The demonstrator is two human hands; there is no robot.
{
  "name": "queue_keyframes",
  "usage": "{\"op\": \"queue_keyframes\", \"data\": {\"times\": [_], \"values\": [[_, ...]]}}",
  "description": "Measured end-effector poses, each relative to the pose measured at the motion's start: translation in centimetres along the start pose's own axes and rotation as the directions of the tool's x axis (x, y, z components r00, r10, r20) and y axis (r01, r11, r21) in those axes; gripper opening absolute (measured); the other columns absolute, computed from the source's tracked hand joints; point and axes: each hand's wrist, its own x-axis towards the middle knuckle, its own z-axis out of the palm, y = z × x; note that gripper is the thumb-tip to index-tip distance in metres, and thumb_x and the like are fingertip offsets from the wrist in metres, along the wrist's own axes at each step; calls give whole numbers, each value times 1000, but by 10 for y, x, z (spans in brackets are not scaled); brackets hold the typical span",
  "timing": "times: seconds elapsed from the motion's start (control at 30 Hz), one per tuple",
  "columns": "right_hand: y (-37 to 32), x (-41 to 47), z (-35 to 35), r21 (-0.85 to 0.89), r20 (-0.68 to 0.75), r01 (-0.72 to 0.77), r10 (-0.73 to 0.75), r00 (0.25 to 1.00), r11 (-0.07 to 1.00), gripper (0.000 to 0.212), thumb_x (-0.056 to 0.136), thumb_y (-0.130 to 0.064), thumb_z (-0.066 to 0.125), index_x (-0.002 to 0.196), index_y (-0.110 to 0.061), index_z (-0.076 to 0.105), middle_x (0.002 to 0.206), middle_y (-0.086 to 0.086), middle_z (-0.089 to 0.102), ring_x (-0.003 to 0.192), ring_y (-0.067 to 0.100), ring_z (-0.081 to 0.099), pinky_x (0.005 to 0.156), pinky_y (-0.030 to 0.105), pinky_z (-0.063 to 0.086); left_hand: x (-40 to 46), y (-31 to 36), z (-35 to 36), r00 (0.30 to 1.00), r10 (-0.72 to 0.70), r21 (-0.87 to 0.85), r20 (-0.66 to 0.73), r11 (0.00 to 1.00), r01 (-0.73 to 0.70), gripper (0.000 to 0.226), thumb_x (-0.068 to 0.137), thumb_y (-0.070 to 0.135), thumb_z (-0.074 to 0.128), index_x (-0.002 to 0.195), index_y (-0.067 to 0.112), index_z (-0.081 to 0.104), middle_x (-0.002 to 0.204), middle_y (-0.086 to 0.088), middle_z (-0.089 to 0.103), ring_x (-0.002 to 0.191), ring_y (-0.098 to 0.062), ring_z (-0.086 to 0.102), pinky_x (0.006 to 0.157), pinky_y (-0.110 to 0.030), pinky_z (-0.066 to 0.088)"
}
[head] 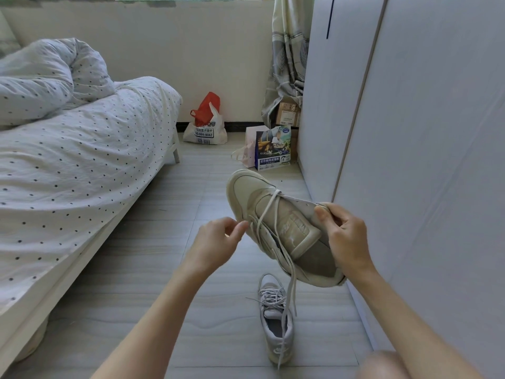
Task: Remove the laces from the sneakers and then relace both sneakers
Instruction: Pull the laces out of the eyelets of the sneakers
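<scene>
A beige sneaker (273, 214) is held up in the air, toe pointing away. My right hand (344, 236) grips its right side near the upper eyelets. A pale lace (289, 269) runs through only the lowest eyelets; its ends hang down past the heel. My left hand (218, 239) pinches one strand of that lace at the sneaker's left edge. The second sneaker (276, 318), grey-white and fully laced, stands on the floor below, heel toward me.
A bed with a dotted white cover (76, 165) fills the left. A white wardrobe (410, 132) stands close on the right. Bags (206, 127) and a printed pack (273, 149) sit by the far wall. My knee (382, 365) shows at bottom right.
</scene>
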Motion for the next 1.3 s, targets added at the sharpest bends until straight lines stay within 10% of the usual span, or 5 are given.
{"op": "queue_keyframes", "data": {"times": [0.37, 0.57, 0.8, 1.03, 1.3], "values": [[15, 4, 3, 57, -13, -98, 99, 995, 994, 20, 92, -18, 58, 77, -28, 67, 69, -10, 63, 67, 4, 53, 64, 16, 43, 2, 9, -9, 996, 39, -298, -76, 953, -60, 19, 93, 17, 52, 82, 7, 65, 82, -3, 69, 79, -18, 63, 73, -24, 52], [43, 9, -4, -47, -102, -245, 239, 966, 968, 25, 93, -21, 57, 71, -13, 65, 63, 3, 54, 64, 14, 45, 63, 28, 36, 2, 12, -32, 977, -114, -884, -179, 455, -109, 24, 100, 14, 37, 79, 11, 49, 72, -4, 69, 77, -19, 69, 73, -32, 58], [42, 6, -7, -191, -37, -167, 162, 986, 967, 22, 93, -24, 57, 79, -10, 68, 68, 14, 62, 65, 21, 50, 63, 34, 41, 1, 6, -8, 995, 88, -357, -55, 929, -102, 20, 96, 24, 47, 79, 14, 48, 65, -1, 58, 49, -6, 51, 49, -16, 42], [10, 0, -1, 22, 27, -79, 79, 997, 997, 21, 92, -18, 58, 75, -27, 68, 66, -8, 63, 64, 2, 52, 62, 15, 41, 6, -8, 5, 1000, -4, 35, 26, 999, 3, 24, 89, 41, 56, 92, 18, 61, 87, 1, 64, 84, -12, 57, 64, -22, 41], [-6, -4, 7, 77, 67, -12, 7, 998, 997, 23, 92, -16, 58, 78, -33, 67, 71, -20, 67, 73, -4, 58, 70, 12, 45, 1, -3, -4, 995, 87, -28, -51, 996, -88, 22, 89, 21, 58, 67, 23, 56, 60, 12, 52, 53, 1, 46, 52, -7, 36]]}}
